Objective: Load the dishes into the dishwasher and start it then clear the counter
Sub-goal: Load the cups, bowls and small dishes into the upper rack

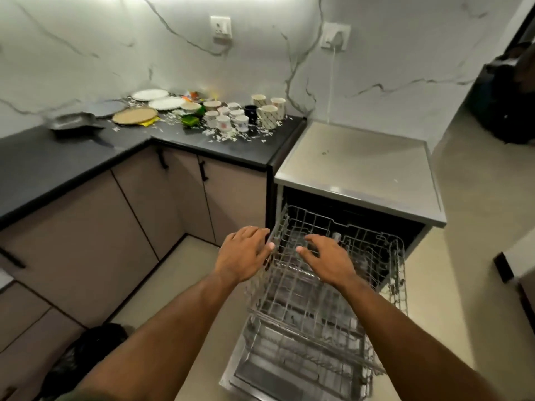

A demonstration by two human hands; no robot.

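The dishwasher (359, 175) stands open at the right end of the counter, its door down and two wire racks (327, 290) pulled out with nothing in them. My left hand (246, 253) hovers at the upper rack's left edge with relaxed fingers. My right hand (327, 256) is over the rack, fingers spread, holding nothing. Dirty dishes sit at the back of the black counter (58, 160): white plates (157, 98), a tan plate (134, 115), several patterned cups (228, 117), taller mugs (267, 111), green bowls (189, 121) and a dark pan (72, 123).
White scraps (228, 136) litter the counter around the cups. A cord runs from a wall socket (335, 36) down behind the dishwasher. A black bin bag (84, 357) lies on the floor at lower left. A dark bag (503, 96) sits at far right.
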